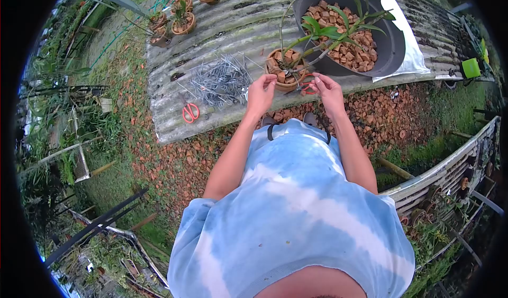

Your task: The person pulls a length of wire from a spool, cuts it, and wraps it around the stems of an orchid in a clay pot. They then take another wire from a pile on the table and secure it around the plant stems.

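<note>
My left hand [261, 90] and my right hand [328, 86] are raised side by side over the front edge of a corrugated sheet bench [222, 28]. Both have their fingertips pinched, and a thin metal wire [296, 77] seems to run between them. Just behind the hands stands a small clay pot [279, 71] filled with broken brick pieces and holding an orchid plant [323, 33]. A red-handled tool [307, 89] shows right under my right fingers; whether the hand touches it I cannot tell.
A pile of bent metal wires [219, 78] lies left of the hands, with red-handled scissors [190, 113] nearer the bench edge. A big black pot [394, 44] of brick pieces sits on a white sheet [410, 54]. Several small potted plants [182, 21] stand far left. Brick chips cover the ground [174, 165].
</note>
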A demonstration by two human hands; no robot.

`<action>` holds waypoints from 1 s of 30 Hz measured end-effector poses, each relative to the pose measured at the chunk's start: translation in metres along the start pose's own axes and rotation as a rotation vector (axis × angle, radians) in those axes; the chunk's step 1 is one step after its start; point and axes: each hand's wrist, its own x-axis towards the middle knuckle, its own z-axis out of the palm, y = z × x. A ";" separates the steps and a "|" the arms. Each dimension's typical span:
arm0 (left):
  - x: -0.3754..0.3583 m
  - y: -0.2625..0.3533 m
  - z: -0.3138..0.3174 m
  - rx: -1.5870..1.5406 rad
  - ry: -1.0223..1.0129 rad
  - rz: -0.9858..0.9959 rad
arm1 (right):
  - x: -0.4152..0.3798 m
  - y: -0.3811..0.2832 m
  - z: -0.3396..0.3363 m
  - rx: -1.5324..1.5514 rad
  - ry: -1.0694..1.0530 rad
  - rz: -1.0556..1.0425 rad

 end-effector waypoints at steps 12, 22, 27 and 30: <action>-0.008 0.013 -0.004 -0.296 -0.373 -0.026 | -0.038 0.012 0.056 -0.370 -0.123 -0.051; 0.009 0.025 0.027 -0.331 -0.240 -0.026 | -0.021 -0.003 0.021 -0.251 -0.145 0.080; 0.032 0.033 0.037 0.053 -0.082 0.257 | 0.008 0.002 -0.003 -0.372 0.033 -0.014; 0.041 0.041 0.040 0.189 -0.115 0.273 | 0.018 -0.002 -0.004 -0.369 0.053 -0.033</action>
